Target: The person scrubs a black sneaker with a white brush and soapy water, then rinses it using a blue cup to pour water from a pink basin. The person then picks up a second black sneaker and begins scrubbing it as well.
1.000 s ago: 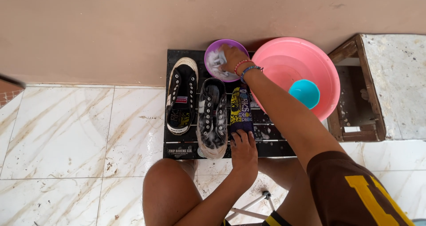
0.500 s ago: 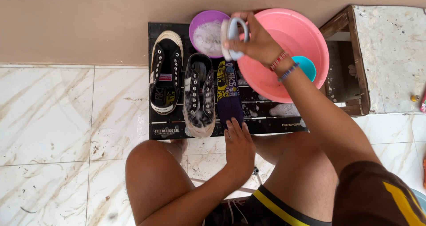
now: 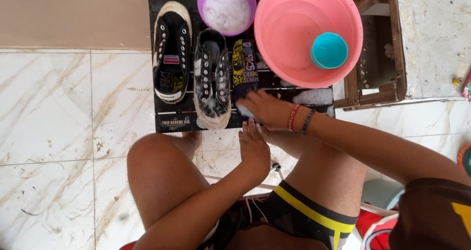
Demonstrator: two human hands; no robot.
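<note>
**scrubfan:** Working left to right: the black shoe (image 3: 171,53) is sitting untouched at about 10 o'clock on the dark slatted board (image 3: 169,125), and the soapy shoe (image 3: 212,78) is lying right beside it, toe pointing down at the knees. The insole (image 3: 244,68) is lying flat just right of that, near 12 o'clock.

**tilefloor22:** What are the hands doing?

**scrubfan:** The left hand (image 3: 255,149) is resting near the board's lower edge, fingers together and flat, gripping nothing. The right hand (image 3: 265,110) is curling loosely over something pale at the insole's near end. Looks like a brush, but I can't tell for sure.

**tilefloor22:** I'd be pinning the insole with the free hand and scrubbing along its length so it isn't sliding.

**scrubfan:** Agreed. The purple bowl (image 3: 226,7) of suds is sitting at 12, and the pink basin (image 3: 294,44) with the teal cup (image 3: 329,50) at 1 o'clock, handy for re-dipping.
</note>
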